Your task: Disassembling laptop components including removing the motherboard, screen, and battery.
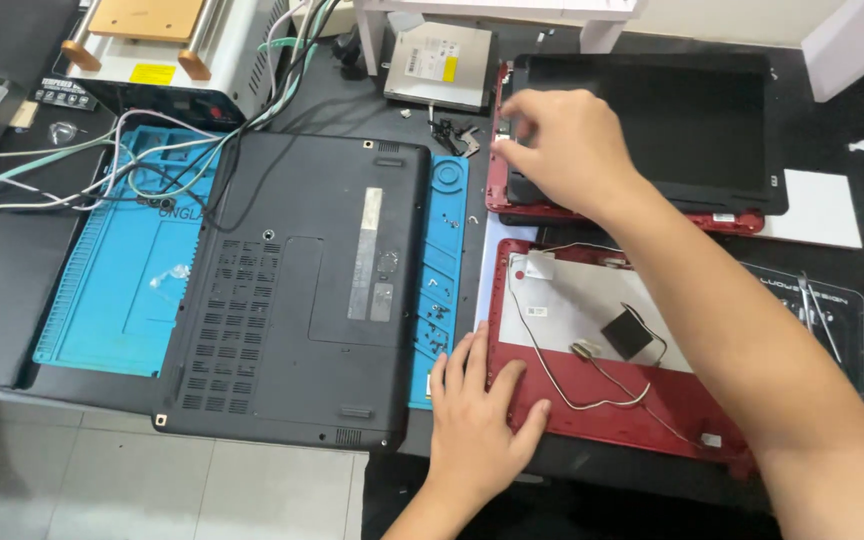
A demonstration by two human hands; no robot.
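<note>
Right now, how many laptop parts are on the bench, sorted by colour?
Black laptop base, underside up: 1
Red lid shell, under left hand: 1
Red-framed screen panel, right hand on it: 1
Silver optical drive: 1
Total: 4

dark screen panel (pixel 652 125), silver label strip (pixel 365 255)

Red laptop lid shell (pixel 592 395) lying inside-up, thin cables across it – red-framed screen panel (pixel 682 130) flat just behind

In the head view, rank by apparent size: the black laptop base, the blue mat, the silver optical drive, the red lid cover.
1. Blue mat, though partly covered
2. Black laptop base
3. Red lid cover, partly hidden by the arm
4. Silver optical drive, farther away, clearly smallest
</note>
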